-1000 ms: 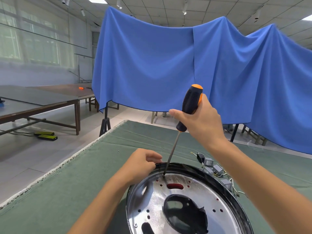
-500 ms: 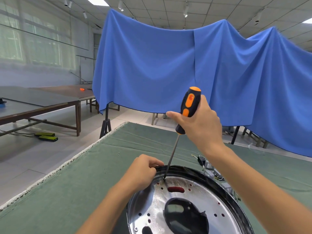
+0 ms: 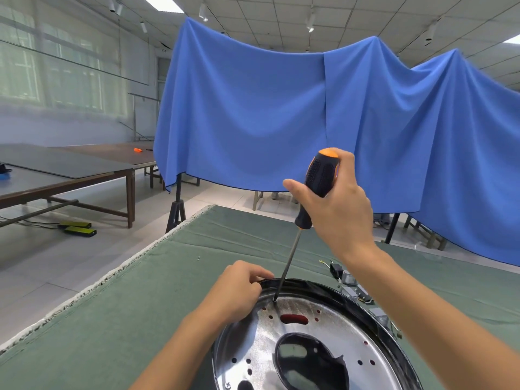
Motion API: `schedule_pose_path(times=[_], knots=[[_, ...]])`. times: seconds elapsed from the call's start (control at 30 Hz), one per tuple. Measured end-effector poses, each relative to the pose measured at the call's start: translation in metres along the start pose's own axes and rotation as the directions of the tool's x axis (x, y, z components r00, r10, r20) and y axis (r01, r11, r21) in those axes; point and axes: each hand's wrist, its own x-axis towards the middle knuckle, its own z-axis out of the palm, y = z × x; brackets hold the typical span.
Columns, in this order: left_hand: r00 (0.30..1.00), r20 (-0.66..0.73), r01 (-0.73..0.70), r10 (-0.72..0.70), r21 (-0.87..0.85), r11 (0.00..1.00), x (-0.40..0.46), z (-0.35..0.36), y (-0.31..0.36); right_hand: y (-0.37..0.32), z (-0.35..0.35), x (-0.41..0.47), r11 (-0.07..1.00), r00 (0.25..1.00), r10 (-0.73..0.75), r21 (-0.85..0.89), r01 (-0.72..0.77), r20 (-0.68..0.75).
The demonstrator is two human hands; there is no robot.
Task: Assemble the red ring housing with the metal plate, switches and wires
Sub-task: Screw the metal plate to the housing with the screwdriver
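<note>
Head view: green cloth on table, blue drape behind.

Screwdriver handle rotated, black-side forward

Left of the metal plate the green bench lies open. Beyond the plate's far-right rim, switches and wires clutter the bench; both forearms cross the plate.
</note>
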Motion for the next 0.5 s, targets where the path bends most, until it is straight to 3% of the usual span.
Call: schedule_pose_path(times=[0.17, 0.3, 0.37, 0.5], knots=[[1.0, 0.004, 0.004, -0.004, -0.001, 1.0, 0.001, 0.0, -0.002, -0.003, 0.001, -0.004, 0.976, 0.986, -0.078, 0.215, 0.044, 0.149], [1.0, 0.0, 0.005, -0.005, 0.016, 1.0, 0.002, 0.001, -0.004, -0.009, -0.001, -0.003, 0.969, 0.961, -0.108, 0.244, 0.044, 0.256], [1.0, 0.002, 0.0, 0.0, 0.014, 1.0, 0.002, 0.0, -0.004, -0.009, -0.003, 0.002, 0.975, 0.963, -0.119, 0.213, 0.067, 0.243], [1.0, 0.002, -0.002, 0.002, 0.004, 1.0, 0.001, 0.0, -0.002, -0.008, -0.006, 0.012, 0.999, 0.996, -0.03, -0.022, 0.032, 0.088]])
